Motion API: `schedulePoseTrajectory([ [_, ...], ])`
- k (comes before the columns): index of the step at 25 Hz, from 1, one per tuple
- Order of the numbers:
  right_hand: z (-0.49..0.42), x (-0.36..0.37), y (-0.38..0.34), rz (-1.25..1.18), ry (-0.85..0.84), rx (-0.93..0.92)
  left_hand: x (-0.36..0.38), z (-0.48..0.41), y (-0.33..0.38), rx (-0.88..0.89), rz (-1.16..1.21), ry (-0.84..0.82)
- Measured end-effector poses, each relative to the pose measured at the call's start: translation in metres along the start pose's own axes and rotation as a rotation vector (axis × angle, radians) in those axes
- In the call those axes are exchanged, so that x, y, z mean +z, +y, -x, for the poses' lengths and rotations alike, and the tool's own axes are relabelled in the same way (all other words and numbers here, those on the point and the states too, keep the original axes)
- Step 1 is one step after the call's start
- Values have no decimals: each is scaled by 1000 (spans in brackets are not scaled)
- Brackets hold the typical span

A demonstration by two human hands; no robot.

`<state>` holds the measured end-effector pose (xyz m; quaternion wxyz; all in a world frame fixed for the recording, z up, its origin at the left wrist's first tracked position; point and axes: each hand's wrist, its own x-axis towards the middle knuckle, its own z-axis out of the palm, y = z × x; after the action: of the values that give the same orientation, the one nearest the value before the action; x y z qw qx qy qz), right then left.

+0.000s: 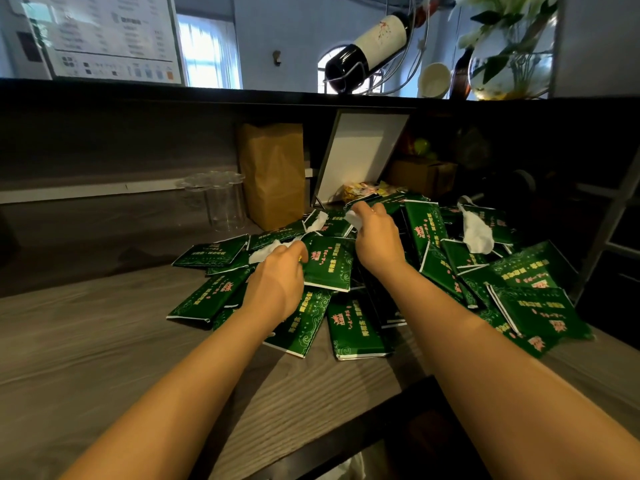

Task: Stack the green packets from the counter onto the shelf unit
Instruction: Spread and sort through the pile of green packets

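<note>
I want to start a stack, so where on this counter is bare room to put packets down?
Bare wood counter lies left of the green packets, in front of the clear glasses, and between the pile and the near edge. Crowded: the pile, through to the metal frame at right.

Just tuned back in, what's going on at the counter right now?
A person has both hands in a loose heap of green packets on the wooden counter. The left hand grips a crumpled white tissue at the edge of one packet. The right hand pinches a second tissue further back in the heap. The packets lie scattered and overlapping, none neatly stacked yet. A brown paper bag stands behind them.
</note>
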<state>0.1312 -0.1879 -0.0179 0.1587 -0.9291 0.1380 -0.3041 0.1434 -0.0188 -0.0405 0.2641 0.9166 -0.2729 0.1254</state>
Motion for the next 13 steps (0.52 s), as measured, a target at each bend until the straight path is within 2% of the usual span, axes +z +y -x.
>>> schedulePoseTrajectory([
  [4,9,-18,-1,-88,23,81,-10,2,10,-4,-28,-31],
  [7,16,-25,-1,-81,14,65,-15,5,14,-16,16,-59],
  [13,41,-40,-4,-72,-166,-34,-31,23,23,48,-64,-39],
])
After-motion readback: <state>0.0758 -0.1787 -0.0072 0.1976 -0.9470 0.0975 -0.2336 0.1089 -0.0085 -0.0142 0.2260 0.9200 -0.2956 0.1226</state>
